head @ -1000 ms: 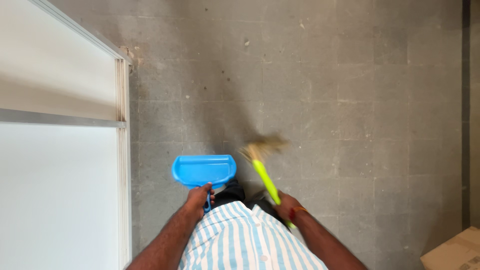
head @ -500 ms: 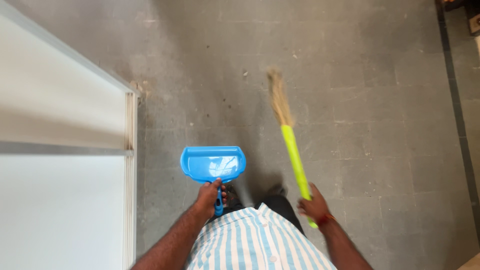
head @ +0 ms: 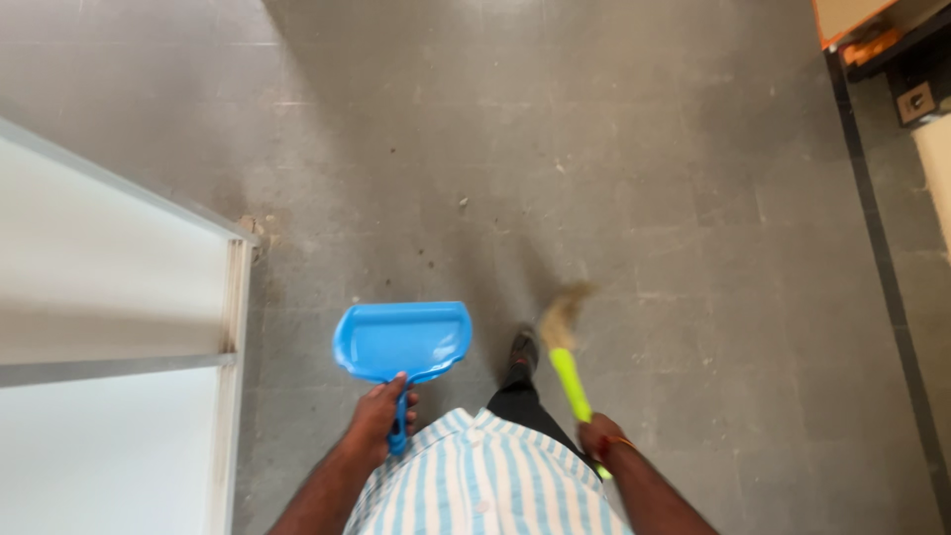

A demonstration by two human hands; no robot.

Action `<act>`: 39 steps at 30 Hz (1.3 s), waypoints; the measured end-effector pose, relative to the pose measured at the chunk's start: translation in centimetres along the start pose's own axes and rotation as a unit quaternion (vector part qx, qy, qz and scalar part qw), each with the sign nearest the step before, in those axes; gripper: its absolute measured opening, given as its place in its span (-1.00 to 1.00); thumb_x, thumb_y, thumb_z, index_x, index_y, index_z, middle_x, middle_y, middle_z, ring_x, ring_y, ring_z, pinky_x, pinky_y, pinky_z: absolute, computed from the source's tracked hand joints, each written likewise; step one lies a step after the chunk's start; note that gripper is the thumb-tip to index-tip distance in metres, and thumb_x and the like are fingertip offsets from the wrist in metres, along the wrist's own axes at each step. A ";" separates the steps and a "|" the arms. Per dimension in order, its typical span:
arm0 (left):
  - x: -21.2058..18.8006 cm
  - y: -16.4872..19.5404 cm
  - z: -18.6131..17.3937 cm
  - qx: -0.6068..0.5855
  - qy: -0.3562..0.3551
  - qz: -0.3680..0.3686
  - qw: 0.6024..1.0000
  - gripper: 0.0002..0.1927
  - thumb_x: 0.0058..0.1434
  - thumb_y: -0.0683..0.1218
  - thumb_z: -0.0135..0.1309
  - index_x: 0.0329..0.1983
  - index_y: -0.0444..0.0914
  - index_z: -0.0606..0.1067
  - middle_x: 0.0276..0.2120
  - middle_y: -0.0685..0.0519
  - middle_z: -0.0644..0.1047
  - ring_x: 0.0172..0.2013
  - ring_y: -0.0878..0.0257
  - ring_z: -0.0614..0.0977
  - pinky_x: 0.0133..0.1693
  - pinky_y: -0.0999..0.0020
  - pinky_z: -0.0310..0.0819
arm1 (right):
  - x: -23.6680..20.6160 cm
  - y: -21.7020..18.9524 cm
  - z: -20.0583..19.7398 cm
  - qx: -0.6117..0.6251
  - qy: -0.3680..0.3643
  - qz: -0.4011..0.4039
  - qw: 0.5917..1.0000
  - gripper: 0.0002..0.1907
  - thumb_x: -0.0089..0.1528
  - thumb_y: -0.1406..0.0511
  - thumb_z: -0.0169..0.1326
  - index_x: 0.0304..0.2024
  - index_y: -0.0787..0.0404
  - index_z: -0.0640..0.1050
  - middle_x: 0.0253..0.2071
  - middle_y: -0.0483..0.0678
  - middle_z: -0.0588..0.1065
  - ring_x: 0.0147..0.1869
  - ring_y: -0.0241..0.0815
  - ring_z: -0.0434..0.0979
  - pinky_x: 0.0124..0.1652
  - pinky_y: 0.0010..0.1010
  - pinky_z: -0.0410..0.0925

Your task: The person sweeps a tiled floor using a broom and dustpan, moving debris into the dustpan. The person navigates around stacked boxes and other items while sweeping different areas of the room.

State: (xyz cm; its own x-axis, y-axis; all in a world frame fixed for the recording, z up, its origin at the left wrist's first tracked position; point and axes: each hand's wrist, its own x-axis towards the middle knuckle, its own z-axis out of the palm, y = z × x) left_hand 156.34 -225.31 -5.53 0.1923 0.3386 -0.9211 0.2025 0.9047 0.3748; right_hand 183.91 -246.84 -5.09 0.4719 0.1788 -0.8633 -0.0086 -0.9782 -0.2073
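Note:
My left hand (head: 379,421) grips the handle of a blue plastic dustpan (head: 402,341), held level above the grey floor with its pan pointing forward. My right hand (head: 601,438) holds a small broom (head: 567,355) by its bright green handle; the straw-coloured bristles point forward and down, blurred by motion, close to the floor. A dark trouser leg and shoe (head: 521,352) show between the dustpan and the broom. My blue and white striped shirt (head: 485,481) fills the bottom middle.
A white panel with a pale metal frame (head: 236,327) stands along the left. Small bits of dirt (head: 462,203) speckle the grey tiled floor (head: 614,149) ahead. A dark strip (head: 877,238) runs down the right side, with an orange-edged object (head: 860,30) at the top right corner.
The broom has swung back from a stretched-out position on the right toward my feet. The view has moved forward over the floor; the dustpan stays in my left hand.

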 end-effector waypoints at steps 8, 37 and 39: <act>1.1 2.1 8.3 -0.055 0.032 0.011 0.998 -0.69 0.36 0.10 0.04 -0.06 -0.22 0.46 -0.38 0.06 0.48 -0.48 0.30 0.46 -0.43 0.32 0.41 | 5.1 -5.9 -9.5 -0.066 0.053 -0.148 0.985 -0.67 0.32 0.17 0.02 0.04 0.20 0.53 -0.32 0.08 0.59 -0.41 -0.08 0.60 -0.36 -0.20 0.47; 1.5 2.2 17.1 -0.233 0.103 0.083 0.963 -0.73 0.34 0.10 0.06 -0.11 -0.17 0.45 -0.39 0.08 0.46 -0.50 0.30 0.45 -0.45 0.32 0.39 | 11.9 -20.6 -16.5 -0.011 -0.068 -0.194 0.979 -0.51 0.32 0.31 0.09 0.30 0.14 0.34 -0.35 0.03 0.48 -0.49 -0.23 0.43 -0.47 -0.32 0.44; 1.9 3.1 17.4 -0.232 0.092 0.084 0.965 -0.73 0.34 0.10 0.06 -0.12 -0.17 0.44 -0.40 0.08 0.47 -0.50 0.30 0.45 -0.46 0.32 0.39 | 12.0 -18.6 -17.5 0.008 -0.053 -0.190 0.980 -0.36 0.30 0.31 0.08 0.42 0.04 0.22 -0.35 0.05 0.44 -0.50 -0.16 0.41 -0.48 -0.26 0.43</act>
State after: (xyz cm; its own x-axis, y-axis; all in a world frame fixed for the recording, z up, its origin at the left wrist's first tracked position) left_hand 174.05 -226.36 -4.27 0.0025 0.4926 -0.8702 -0.2771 0.8365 0.4727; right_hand 205.16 -228.34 -3.60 0.3498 0.5411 -0.7648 0.1352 -0.8370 -0.5303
